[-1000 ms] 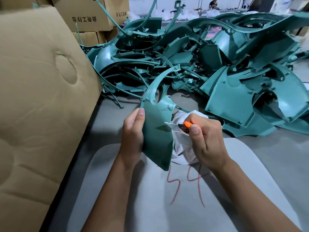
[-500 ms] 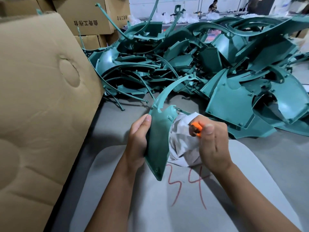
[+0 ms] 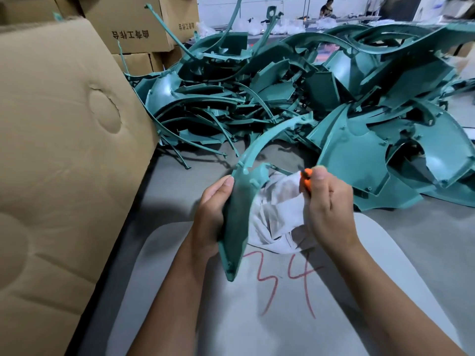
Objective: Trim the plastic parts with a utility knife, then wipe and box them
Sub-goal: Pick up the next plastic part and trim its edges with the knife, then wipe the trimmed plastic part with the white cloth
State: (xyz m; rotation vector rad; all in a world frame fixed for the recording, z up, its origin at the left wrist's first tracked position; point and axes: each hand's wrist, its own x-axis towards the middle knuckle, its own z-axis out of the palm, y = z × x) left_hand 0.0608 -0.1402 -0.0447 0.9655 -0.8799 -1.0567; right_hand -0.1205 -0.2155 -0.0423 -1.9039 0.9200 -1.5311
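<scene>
Teal plastic part (image 3: 239,217), long and curved with a thin arching strip at its top, stands nearly edge-on above the grey table (image 3: 424,240), gripped along its left edge by the left hand (image 3: 212,214), thumb over the upper rim. Right hand (image 3: 329,209) is closed around an orange utility knife (image 3: 307,179) and a bunched white cloth (image 3: 279,214), just right of the part; blade not discernible. Behind lies a heap of teal parts (image 3: 321,98), a large cardboard box (image 3: 56,150) stands at left, and a grey mat (image 3: 385,265) marked "34" in red lies below the hands.
</scene>
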